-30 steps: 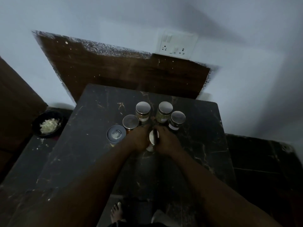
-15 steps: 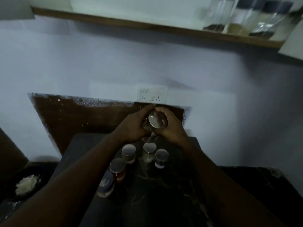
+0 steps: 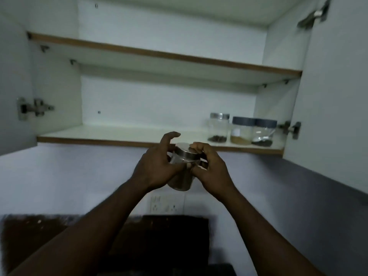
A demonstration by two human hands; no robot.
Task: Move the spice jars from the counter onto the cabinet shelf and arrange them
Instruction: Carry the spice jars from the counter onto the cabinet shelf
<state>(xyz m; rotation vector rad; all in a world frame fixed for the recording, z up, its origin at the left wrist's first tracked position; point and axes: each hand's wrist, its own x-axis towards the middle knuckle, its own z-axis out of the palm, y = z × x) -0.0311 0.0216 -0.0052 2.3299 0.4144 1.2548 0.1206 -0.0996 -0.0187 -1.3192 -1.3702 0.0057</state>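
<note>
- Head view, item in hand: one spice jar (image 3: pixel 182 172), glass body with a metal lid, is being held up in the air in front of the wall, just below the front edge of the lower shelf (image 3: pixel 119 136) and not yet on it.
- Left hand (image 3: pixel 157 166): its fingers are curling round the jar's body, with the upper fingers lifting off, spread above the lid.
- Right hand (image 3: pixel 211 168): its fingers are pinching the rim of the lid while the thumb is pressing on the glass.
- Handling note, as a judgement: the jar is leaning slightly, so it needs levelling, then lifting over the brown shelf edge before it goes down. The grip under the body should be carrying the weight, since a lid alone may be turning loose.
- Placement note: the bare stretch of shelf to the left of the stored jars looks like the natural spot, close beside them for a neat row.
- Already on the lower shelf, at its right end: a silver-lidded jar (image 3: pixel 218 127) with dark contents, a dark-lidded jar (image 3: pixel 242 130) with brown powder, and a second dark-lidded jar (image 3: pixel 263 132) with a spoon in it; all three are standing upright, side by side.
- Possible obstruction: these three jars are standing near the approach path, so a wide swing to the right risks knocking them.
- Surroundings: an upper shelf (image 3: pixel 159 54), an open cabinet door (image 3: pixel 334 96) on the right, a hinge (image 3: pixel 29 108) on the left, a wall socket (image 3: pixel 165 205) below the hands.
</note>
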